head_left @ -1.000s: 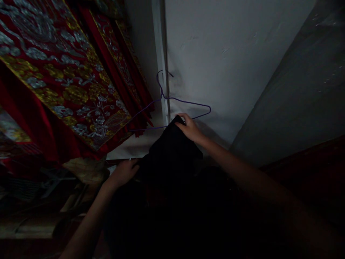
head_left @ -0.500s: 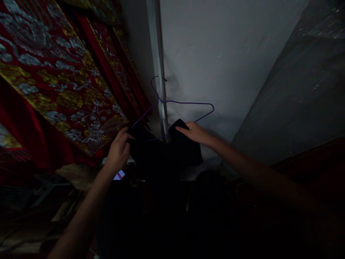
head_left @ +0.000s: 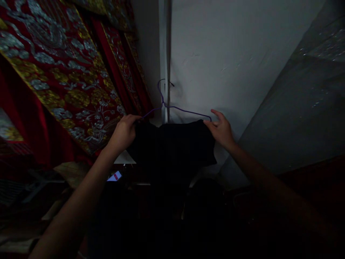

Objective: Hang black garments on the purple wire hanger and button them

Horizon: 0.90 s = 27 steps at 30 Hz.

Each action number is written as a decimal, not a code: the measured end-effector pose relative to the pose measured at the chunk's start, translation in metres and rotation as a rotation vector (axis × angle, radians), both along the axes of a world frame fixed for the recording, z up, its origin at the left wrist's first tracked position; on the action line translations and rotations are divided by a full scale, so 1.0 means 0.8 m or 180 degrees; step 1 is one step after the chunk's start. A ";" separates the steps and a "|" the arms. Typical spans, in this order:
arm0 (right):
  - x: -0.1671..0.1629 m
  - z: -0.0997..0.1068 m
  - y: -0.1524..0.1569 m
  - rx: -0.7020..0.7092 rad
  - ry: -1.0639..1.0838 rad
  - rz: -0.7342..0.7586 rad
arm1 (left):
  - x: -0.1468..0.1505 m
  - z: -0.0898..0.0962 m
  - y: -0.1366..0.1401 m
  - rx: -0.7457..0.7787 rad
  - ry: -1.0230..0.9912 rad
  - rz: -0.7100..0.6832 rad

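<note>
A thin purple wire hanger [head_left: 183, 109] stands upright before a pale metal post, its hook at the top. Black cloth, seemingly a garment [head_left: 178, 144], hangs over the hanger's lower part and hides its bottom bar. At the left end of the hanger, my left hand [head_left: 124, 133] is closed on the garment and the hanger's arm. My right hand [head_left: 219, 129] pinches the garment's upper right corner between thumb and fingers, right at the hanger's right end, with the forefinger raised. The garment's lower part fades into the dark.
Red cloth with gold and silver embroidery [head_left: 72, 72] hangs on the left. The metal post [head_left: 164, 43] stands in front of a pale wall [head_left: 229, 54]. Clear plastic sheeting [head_left: 296, 97] drapes on the right. A lit phone [head_left: 115, 176] lies below my left hand.
My right hand has moved right and drawn the garment's right side out to the hanger's right end. The hanger's lower bar, visible before, is covered now. My left hand stays at the left end.
</note>
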State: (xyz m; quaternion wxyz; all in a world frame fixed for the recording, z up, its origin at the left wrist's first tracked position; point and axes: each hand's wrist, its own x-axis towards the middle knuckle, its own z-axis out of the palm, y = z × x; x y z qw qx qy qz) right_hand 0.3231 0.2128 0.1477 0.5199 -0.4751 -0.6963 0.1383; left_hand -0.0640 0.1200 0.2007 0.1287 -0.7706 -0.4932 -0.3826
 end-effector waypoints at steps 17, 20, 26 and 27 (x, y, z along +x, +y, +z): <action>0.027 0.042 -0.076 -0.1188 -0.0523 0.1480 | -0.030 -0.006 0.009 -0.0082 -0.0713 0.0464; 0.023 0.049 -0.088 -0.0899 -0.0771 0.1314 | -0.025 -0.002 0.016 0.0065 -0.0843 0.0360; 0.015 0.073 -0.115 -0.0805 -0.0906 0.1427 | -0.014 0.003 0.039 0.0237 -0.0920 0.0251; 0.015 0.075 -0.117 -0.0721 -0.0887 0.1373 | -0.014 0.002 0.042 0.0229 -0.0868 0.0284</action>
